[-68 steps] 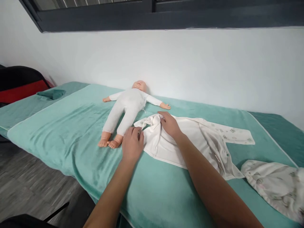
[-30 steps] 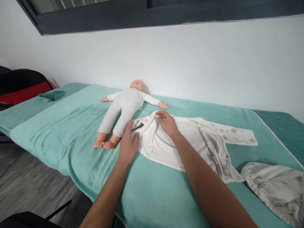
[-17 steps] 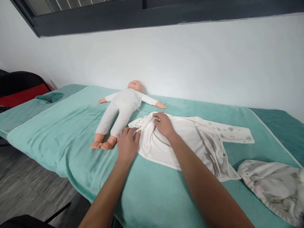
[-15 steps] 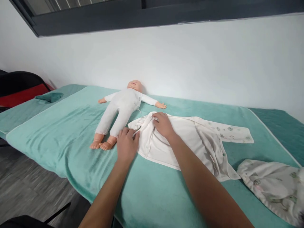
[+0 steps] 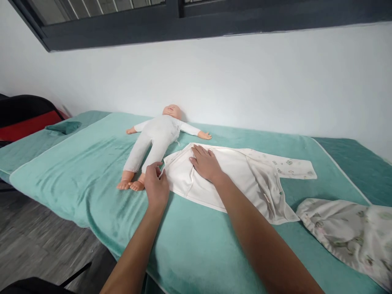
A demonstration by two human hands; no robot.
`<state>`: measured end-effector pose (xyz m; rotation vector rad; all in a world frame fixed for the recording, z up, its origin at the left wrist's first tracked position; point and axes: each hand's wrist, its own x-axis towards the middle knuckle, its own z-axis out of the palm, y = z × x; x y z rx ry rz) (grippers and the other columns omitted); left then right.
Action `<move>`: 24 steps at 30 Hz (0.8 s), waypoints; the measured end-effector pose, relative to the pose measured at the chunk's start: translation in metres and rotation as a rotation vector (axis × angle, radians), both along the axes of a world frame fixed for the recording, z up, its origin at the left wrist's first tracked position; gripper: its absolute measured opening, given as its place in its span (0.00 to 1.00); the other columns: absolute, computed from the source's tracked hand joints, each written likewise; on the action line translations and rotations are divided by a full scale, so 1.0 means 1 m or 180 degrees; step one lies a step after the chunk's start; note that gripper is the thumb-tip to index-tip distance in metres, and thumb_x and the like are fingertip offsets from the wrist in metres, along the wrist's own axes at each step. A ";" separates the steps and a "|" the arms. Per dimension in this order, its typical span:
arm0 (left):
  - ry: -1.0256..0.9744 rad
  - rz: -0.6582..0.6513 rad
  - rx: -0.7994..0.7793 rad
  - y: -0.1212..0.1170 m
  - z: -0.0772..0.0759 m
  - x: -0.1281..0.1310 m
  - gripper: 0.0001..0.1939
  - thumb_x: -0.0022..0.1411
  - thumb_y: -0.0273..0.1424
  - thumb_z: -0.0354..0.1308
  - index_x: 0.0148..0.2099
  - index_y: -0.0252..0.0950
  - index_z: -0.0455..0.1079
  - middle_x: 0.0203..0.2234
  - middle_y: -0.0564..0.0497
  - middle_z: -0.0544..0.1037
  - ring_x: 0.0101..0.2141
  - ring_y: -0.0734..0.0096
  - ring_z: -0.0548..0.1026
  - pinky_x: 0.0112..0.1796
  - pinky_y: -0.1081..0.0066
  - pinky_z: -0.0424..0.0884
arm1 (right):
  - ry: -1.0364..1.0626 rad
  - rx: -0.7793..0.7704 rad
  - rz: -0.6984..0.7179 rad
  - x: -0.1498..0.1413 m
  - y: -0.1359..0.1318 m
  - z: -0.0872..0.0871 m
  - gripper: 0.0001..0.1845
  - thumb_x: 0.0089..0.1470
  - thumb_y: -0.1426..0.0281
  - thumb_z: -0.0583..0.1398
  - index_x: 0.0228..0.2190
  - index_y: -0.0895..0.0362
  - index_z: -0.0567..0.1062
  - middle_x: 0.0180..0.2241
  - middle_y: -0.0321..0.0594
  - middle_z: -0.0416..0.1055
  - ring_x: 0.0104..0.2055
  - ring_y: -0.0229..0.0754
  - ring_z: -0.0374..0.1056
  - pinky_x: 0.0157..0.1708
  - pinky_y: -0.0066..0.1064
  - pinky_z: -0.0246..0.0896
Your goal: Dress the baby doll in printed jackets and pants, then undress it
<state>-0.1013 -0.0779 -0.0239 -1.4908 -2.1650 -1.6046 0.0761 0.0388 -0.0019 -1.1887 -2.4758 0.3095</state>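
A white baby shirt (image 5: 232,167) lies spread on the green cloth, opened with its plain side up and one printed sleeve stretched out to the right. My right hand (image 5: 206,163) rests flat on its upper left part, fingers stretched out. At the shirt's left edge, my left hand (image 5: 157,185) is closed, pinching that edge between thumb and fingers. Just beyond it lies a baby doll (image 5: 157,132) on its back in a white bodysuit, arms spread, its feet close to my left hand.
Green cloth (image 5: 76,171) covers the bed or table. A printed white cloth garment (image 5: 346,232) lies bunched at the right. The white wall (image 5: 245,90) runs along the far side under a dark window frame (image 5: 122,30). A black and red chair (image 5: 30,118) stands at the left.
My left hand has drawn the shirt's left edge outward to the left, and that part lies flatter. My right hand has changed from curled fingers to a flat palm on the shirt.
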 end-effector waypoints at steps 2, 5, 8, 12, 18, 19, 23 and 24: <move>-0.0180 0.0064 0.0050 -0.001 -0.001 -0.002 0.14 0.62 0.29 0.53 0.51 0.37 0.66 0.32 0.53 0.67 0.32 0.68 0.68 0.37 0.67 0.70 | -0.0104 -0.0030 -0.0042 0.002 -0.010 0.001 0.32 0.69 0.57 0.43 0.67 0.57 0.57 0.72 0.45 0.46 0.73 0.51 0.43 0.68 0.57 0.37; -0.0348 0.0084 0.0018 0.000 -0.001 -0.003 0.16 0.60 0.28 0.55 0.51 0.37 0.67 0.33 0.54 0.68 0.31 0.71 0.68 0.37 0.68 0.68 | -0.0315 -0.0024 -0.0220 0.005 -0.029 0.002 0.35 0.69 0.55 0.42 0.68 0.64 0.54 0.72 0.50 0.43 0.74 0.51 0.39 0.69 0.56 0.36; -0.0391 0.0070 0.0005 0.001 0.001 -0.001 0.18 0.58 0.27 0.56 0.52 0.36 0.67 0.34 0.53 0.69 0.30 0.72 0.67 0.36 0.68 0.68 | -0.0537 -0.0020 -0.0366 0.006 -0.054 0.003 0.37 0.69 0.57 0.41 0.68 0.70 0.54 0.72 0.54 0.41 0.74 0.52 0.37 0.70 0.52 0.36; -0.0191 -0.0007 0.0067 0.000 0.003 0.000 0.16 0.59 0.27 0.56 0.51 0.36 0.67 0.36 0.51 0.70 0.33 0.68 0.69 0.38 0.66 0.69 | -0.0681 0.0036 -0.0146 0.009 -0.089 0.005 0.35 0.69 0.59 0.43 0.67 0.70 0.56 0.71 0.55 0.43 0.74 0.53 0.38 0.70 0.49 0.38; 0.0330 -0.0197 0.0101 -0.004 0.004 0.002 0.12 0.60 0.22 0.51 0.45 0.36 0.69 0.42 0.44 0.71 0.45 0.58 0.72 0.49 0.59 0.70 | -0.0531 0.0076 0.0368 0.035 -0.103 0.005 0.34 0.69 0.57 0.43 0.66 0.64 0.59 0.71 0.50 0.48 0.73 0.48 0.42 0.70 0.46 0.41; 0.0386 -0.0253 0.0084 -0.005 0.005 0.004 0.13 0.60 0.21 0.50 0.45 0.36 0.70 0.43 0.43 0.71 0.46 0.58 0.72 0.50 0.58 0.70 | -0.0499 0.0054 0.0292 0.042 -0.098 0.006 0.33 0.69 0.57 0.43 0.66 0.64 0.60 0.70 0.50 0.49 0.73 0.48 0.43 0.69 0.47 0.42; 0.0574 -0.0469 0.0089 -0.010 0.014 0.002 0.17 0.61 0.19 0.47 0.45 0.37 0.71 0.47 0.42 0.72 0.52 0.57 0.70 0.55 0.56 0.67 | -0.0245 -0.0128 -0.0168 0.061 -0.065 0.010 0.31 0.68 0.59 0.46 0.63 0.63 0.65 0.68 0.53 0.56 0.71 0.51 0.50 0.68 0.48 0.46; 0.0606 -0.0520 0.0108 -0.011 0.018 -0.002 0.17 0.62 0.19 0.47 0.46 0.38 0.71 0.49 0.43 0.72 0.54 0.57 0.70 0.56 0.56 0.67 | -0.0070 -0.0169 -0.0263 0.061 -0.055 0.013 0.30 0.67 0.59 0.47 0.62 0.62 0.66 0.67 0.52 0.59 0.70 0.51 0.53 0.67 0.48 0.48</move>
